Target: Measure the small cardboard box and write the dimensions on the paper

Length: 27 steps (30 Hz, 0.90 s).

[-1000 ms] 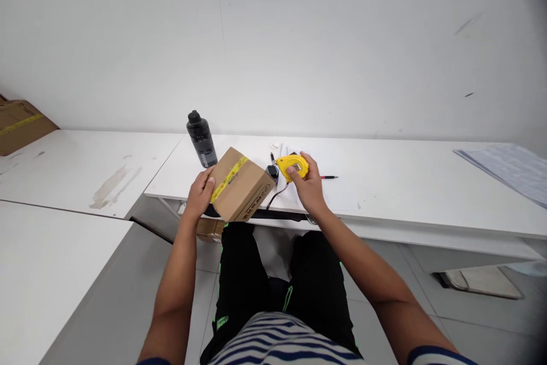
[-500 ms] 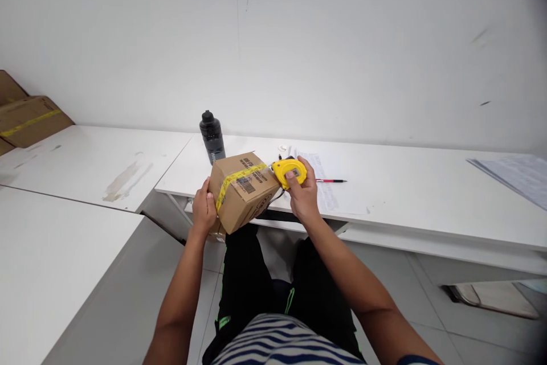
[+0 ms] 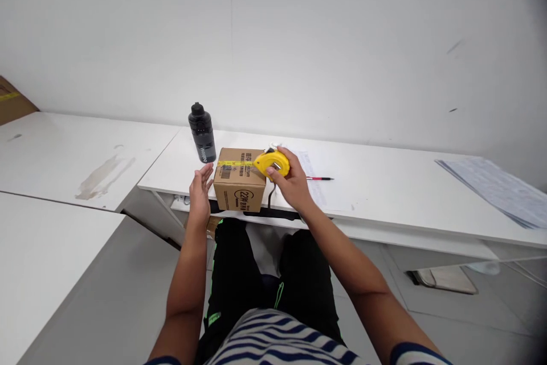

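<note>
A small brown cardboard box with yellow tape across its top sits at the front edge of the white table, its printed side facing me. My left hand is beside the box's left side, fingers stretched out and pointing up; whether it touches the box I cannot tell. In my right hand is a yellow tape measure, gripped at the box's upper right corner. The tape measure's dark strap hangs down along the box's right side. No extended blade can be made out.
A dark water bottle stands behind the box to the left. A red and black pen lies on a paper sheet to the right. More papers lie at the far right, and another carton is at the far left.
The box has gone from tilted in my left hand to level at the table edge. My left hand has let go and its fingers have straightened. The tape measure has moved left with the box.
</note>
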Tool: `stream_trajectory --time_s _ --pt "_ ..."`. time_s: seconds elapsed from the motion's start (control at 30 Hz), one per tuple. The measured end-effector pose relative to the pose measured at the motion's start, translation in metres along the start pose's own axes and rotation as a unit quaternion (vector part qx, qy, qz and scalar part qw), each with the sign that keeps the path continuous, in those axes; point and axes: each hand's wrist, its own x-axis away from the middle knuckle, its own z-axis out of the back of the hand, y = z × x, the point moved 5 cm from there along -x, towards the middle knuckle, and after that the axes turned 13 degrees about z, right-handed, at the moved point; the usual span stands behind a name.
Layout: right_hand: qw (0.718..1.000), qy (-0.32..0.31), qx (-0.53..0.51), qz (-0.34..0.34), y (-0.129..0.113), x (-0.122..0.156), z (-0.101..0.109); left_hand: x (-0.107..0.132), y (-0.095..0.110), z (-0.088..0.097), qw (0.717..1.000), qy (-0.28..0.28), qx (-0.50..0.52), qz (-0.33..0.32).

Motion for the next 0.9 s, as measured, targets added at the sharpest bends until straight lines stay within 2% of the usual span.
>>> stream_trajectory --time_s 0.07,0.17,0.23,0.3,0.37,0.47,0.57,0.73,0.9 --pt "0.994 -0.100 -0.013 0.032 -0.004 -0.028 -0.014 0.018 0.001 -0.006 1.000 -0.008 -0.012 0.004" --pt "0.968 -0.237 -0.030 0.082 -0.007 -0.062 -0.049 0.029 -0.003 -0.018 0.999 0.017 -0.048 0.011" --pt "0.947 -0.302 -0.014 0.113 -0.005 -0.075 -0.073 0.028 -0.006 -0.022 0.997 0.040 -0.067 0.017" --pt "0.931 -0.340 0.003 0.128 0.001 -0.080 -0.091 0.026 -0.005 -0.023 0.994 0.065 -0.085 0.004" --pt "0.924 -0.360 0.009 0.131 0.006 -0.080 -0.101 0.026 -0.001 -0.024 0.989 0.083 -0.117 -0.038" --pt "0.915 -0.380 0.013 0.135 0.008 -0.075 -0.106 0.028 0.001 -0.030 0.984 0.063 -0.149 -0.075" --pt "0.911 -0.390 0.028 0.135 0.006 -0.070 -0.105 0.029 -0.003 -0.033 0.985 0.045 -0.145 -0.077" --pt "0.893 -0.420 0.075 0.141 0.002 -0.068 -0.100 0.030 -0.004 -0.035 0.985 0.042 -0.140 -0.092" --pt "0.886 -0.428 0.110 0.144 0.000 -0.069 -0.088 0.031 0.001 -0.039 0.987 0.050 -0.132 -0.078"
